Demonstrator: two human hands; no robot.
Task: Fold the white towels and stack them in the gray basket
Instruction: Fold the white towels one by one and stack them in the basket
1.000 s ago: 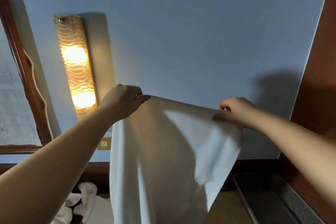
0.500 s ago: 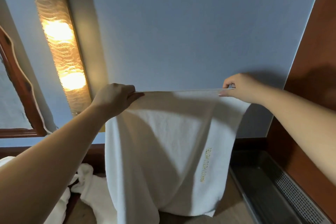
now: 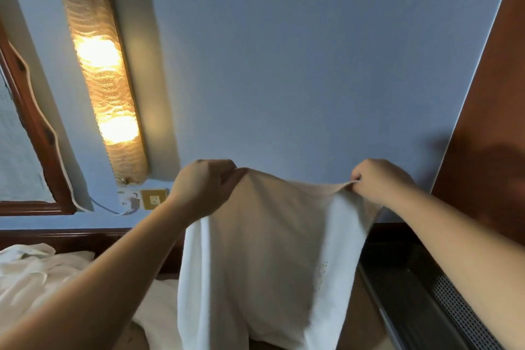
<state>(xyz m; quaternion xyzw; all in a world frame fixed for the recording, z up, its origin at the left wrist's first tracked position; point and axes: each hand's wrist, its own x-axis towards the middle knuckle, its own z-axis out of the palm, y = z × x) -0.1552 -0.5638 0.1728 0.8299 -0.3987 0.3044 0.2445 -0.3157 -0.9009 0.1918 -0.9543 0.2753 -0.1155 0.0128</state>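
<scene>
While it hangs full length in front of the blue wall, the white towel (image 3: 264, 264) is pinched at its two top corners: the left hand (image 3: 203, 187) has its fingers curled tight round one corner, the right hand (image 3: 377, 182) grips the other, probably to spread it flat for a first fold. Left of the towel, more unfolded white towels (image 3: 42, 273) lie heaped; right of it sits the dark gray basket (image 3: 420, 301). Above and left of the towel glows a wall lamp (image 3: 103, 79)

We note both arms extended forward and raised; left hand (image 3: 203, 187) and right hand (image 3: 379, 182) each pinching, fingers curled.
</scene>
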